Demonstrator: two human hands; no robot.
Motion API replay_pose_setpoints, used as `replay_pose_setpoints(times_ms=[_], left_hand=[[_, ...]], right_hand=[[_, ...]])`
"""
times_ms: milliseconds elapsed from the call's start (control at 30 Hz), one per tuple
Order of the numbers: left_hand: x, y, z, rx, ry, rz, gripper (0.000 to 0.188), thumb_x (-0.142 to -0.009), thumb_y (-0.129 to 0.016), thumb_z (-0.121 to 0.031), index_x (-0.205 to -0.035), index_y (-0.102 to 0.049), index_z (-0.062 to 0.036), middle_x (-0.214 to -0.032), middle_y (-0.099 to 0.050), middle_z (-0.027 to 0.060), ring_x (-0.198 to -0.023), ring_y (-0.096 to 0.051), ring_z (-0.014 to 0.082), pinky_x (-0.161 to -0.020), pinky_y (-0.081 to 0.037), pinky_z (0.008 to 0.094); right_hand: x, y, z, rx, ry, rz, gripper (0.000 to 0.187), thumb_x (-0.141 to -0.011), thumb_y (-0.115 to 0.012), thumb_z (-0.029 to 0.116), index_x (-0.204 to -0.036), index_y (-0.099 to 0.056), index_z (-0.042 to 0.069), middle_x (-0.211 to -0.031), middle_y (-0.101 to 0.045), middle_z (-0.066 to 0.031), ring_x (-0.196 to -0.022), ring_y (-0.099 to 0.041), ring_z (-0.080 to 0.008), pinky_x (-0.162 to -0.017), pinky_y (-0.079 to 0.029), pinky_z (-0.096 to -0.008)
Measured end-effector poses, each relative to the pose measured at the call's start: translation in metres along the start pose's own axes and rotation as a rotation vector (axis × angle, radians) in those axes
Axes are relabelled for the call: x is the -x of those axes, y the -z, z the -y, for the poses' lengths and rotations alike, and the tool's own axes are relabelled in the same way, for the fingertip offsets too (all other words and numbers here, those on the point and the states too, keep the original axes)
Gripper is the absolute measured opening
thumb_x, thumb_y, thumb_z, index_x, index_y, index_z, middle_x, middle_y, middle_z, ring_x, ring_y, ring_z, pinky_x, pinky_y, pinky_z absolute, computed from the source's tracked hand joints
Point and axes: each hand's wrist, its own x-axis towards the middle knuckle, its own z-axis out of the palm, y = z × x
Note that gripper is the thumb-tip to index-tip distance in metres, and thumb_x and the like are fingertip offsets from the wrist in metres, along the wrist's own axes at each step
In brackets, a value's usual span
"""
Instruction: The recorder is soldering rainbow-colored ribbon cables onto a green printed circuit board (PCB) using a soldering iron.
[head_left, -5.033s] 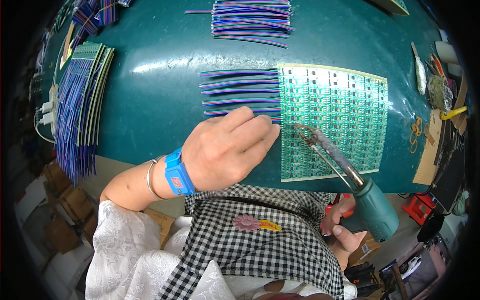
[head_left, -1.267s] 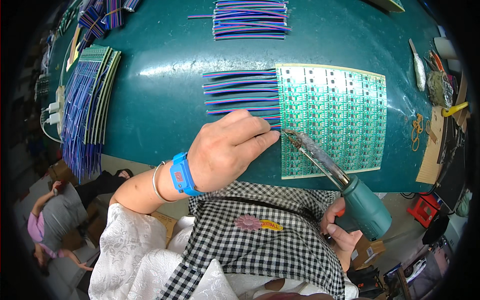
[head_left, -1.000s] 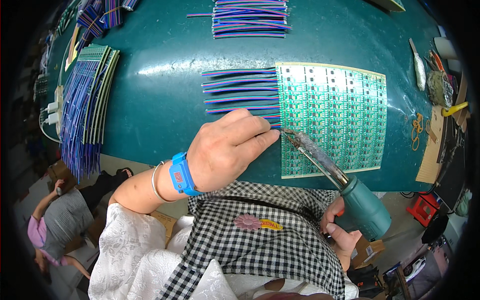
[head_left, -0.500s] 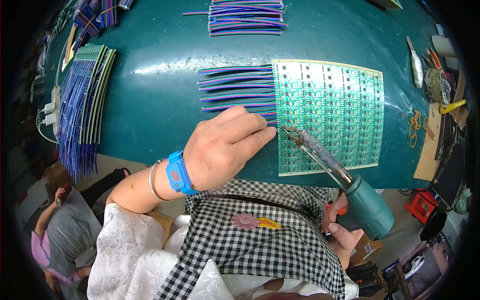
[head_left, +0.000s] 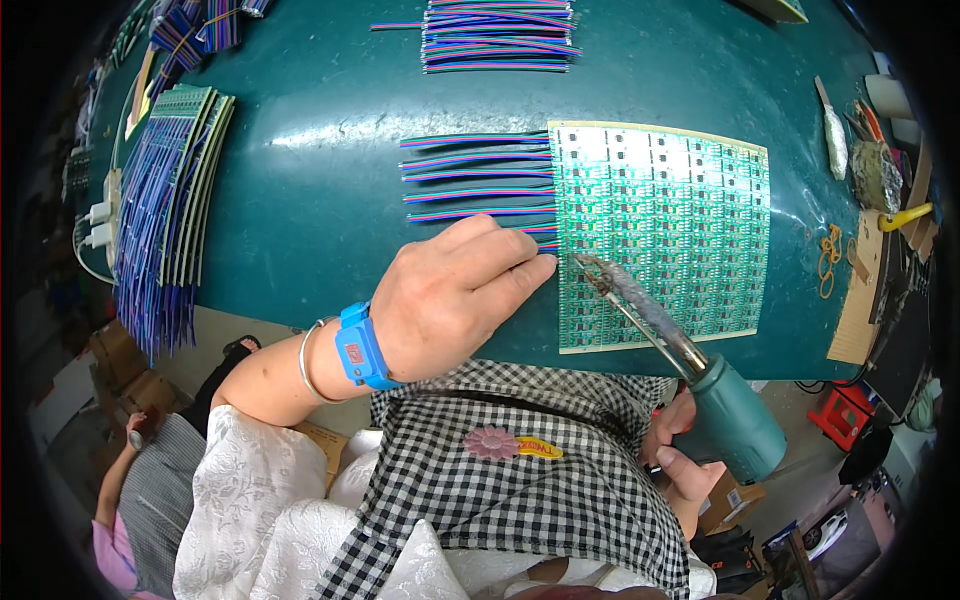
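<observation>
My left hand [head_left: 455,295], wearing a blue wrist strap [head_left: 360,347], is closed in a pinch at the left edge of a green circuit board panel [head_left: 680,220]. Between thumb and fingertips is a flat multicoloured wire ribbon [head_left: 546,247], mostly hidden by the hand. Several similar ribbons [head_left: 480,193] stretch leftward from the panel's edge above it. Low on the right, my right hand [head_left: 682,465] grips a soldering gun [head_left: 738,420] with a green body; the body partly covers the fingers. Its dark tip lies at the panel's left columns, just right of my left fingertips.
Wired boards [head_left: 165,220] stand stacked at the left beside white plugs [head_left: 98,225]. Loose ribbons [head_left: 500,40] lie at the far edge. Rubber bands [head_left: 829,262], a wrapped blade-like tool [head_left: 832,135] and cardboard [head_left: 855,290] are at right. A co-worker [head_left: 150,490] is at lower left.
Both hands, the soldering gun tip and the panel keep nearly the same places, with only a slight shift of the whole view. The co-worker at lower left has changed position.
</observation>
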Motion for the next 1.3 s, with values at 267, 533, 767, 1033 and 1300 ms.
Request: replay_pose_setpoints(times_ms=[267, 533, 767, 1033, 1300], left_hand=[[0.001, -0.001, -0.001, -0.01, -0.003, -0.01, 0.033, -0.068, -0.076, 0.002, -0.101, -0.074, 0.0021, -0.094, -0.069, 0.0108, -0.072, -0.064, 0.0242, -0.06, -0.053, 0.0339], [0.0, -0.001, 0.0, -0.01, -0.025, -0.008, 0.035, -0.067, -0.075, 0.001, -0.102, -0.074, 0.0027, -0.095, -0.069, 0.012, -0.072, -0.064, 0.0246, -0.059, -0.053, 0.0337], [0.001, 0.0, 0.0, -0.026, -0.033, -0.004, 0.035, -0.066, -0.074, 0.001, -0.101, -0.074, 0.0034, -0.095, -0.069, 0.0126, -0.072, -0.064, 0.0247, -0.058, -0.053, 0.0332], [0.0, 0.0, -0.002, -0.042, -0.038, 0.006, 0.038, -0.065, -0.074, 0.0, -0.102, -0.074, 0.004, -0.095, -0.069, 0.013, -0.072, -0.064, 0.0247, -0.058, -0.053, 0.033], [0.0, -0.001, 0.001, -0.027, -0.058, -0.01, 0.036, -0.066, -0.074, 0.0, -0.102, -0.075, 0.0038, -0.095, -0.069, 0.0132, -0.072, -0.064, 0.0246, -0.058, -0.053, 0.0328]], right_hand=[[0.001, -0.005, 0.016, 0.016, -0.083, 0.02, 0.041, -0.074, -0.074, 0.002, -0.111, -0.057, -0.001, -0.078, -0.058, -0.0051, -0.067, -0.055, -0.0164, -0.063, -0.046, -0.029], [0.001, -0.002, 0.0, 0.05, -0.03, -0.008, 0.036, -0.068, -0.074, 0.003, -0.099, -0.054, 0.0, -0.075, -0.054, -0.009, -0.059, -0.05, -0.0163, -0.053, -0.044, -0.0305], [-0.002, -0.01, 0.01, -0.066, 0.01, -0.045, 0.038, -0.07, -0.075, 0.004, -0.101, -0.054, -0.003, -0.073, -0.054, -0.0102, -0.053, -0.052, -0.0166, -0.047, -0.044, -0.0295], [0.001, -0.006, 0.016, 0.038, -0.067, 0.029, 0.028, -0.078, -0.075, 0.007, -0.099, -0.059, 0.0, -0.076, -0.058, -0.005, -0.069, -0.056, -0.0152, -0.065, -0.046, -0.0292], [0.004, -0.004, 0.01, 0.064, -0.138, 0.02, 0.029, -0.074, -0.075, 0.008, -0.097, -0.059, 0.002, -0.077, -0.058, -0.0036, -0.073, -0.056, -0.0167, -0.069, -0.045, -0.0303]])
